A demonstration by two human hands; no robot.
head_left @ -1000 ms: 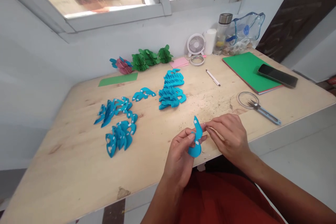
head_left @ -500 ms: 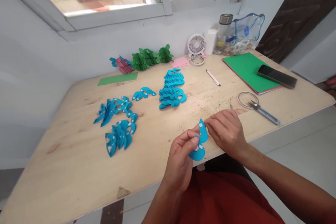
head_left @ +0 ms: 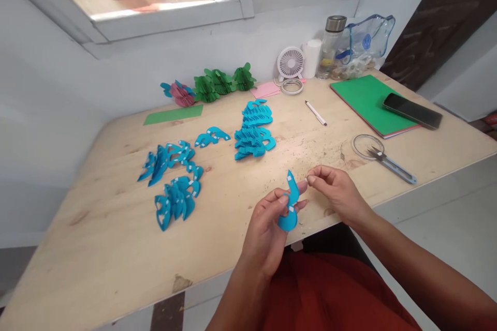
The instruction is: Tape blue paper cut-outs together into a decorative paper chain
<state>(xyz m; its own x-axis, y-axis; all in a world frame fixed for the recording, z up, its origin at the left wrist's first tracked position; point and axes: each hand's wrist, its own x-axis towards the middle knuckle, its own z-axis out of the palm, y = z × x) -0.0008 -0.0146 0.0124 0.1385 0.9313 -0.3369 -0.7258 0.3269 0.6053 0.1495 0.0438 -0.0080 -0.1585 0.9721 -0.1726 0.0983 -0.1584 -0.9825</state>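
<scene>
My left hand [head_left: 267, 222] pinches a curved blue paper cutout [head_left: 294, 194] between thumb and fingers, over the front edge of the table. Small white squares, like bits of tape, show on the cutout. Beside it, the thumb and forefinger of my right hand [head_left: 336, 191] are pinched on a tiny white piece [head_left: 306, 179], close to the left fingertips. What the piece is made of is too small to tell. To the left lie folded blue paper pieces with white squares [head_left: 176, 199] and a single blue cutout [head_left: 212, 136]. A stack of blue cutouts [head_left: 252, 142] stands farther back.
Thread snips [head_left: 394, 165] and a tape roll [head_left: 367, 146] lie to the right, with a phone [head_left: 413, 110] on green paper [head_left: 361, 95] behind. A pen [head_left: 316, 113], small fan [head_left: 291, 63], glass bottle [head_left: 332, 49] and green paper shapes [head_left: 220, 83] are farther back.
My right hand has turned, so its thumb and forefinger now show pinching a tiny white piece. The blue cutout in my left hand has shifted slightly left and tilted.
</scene>
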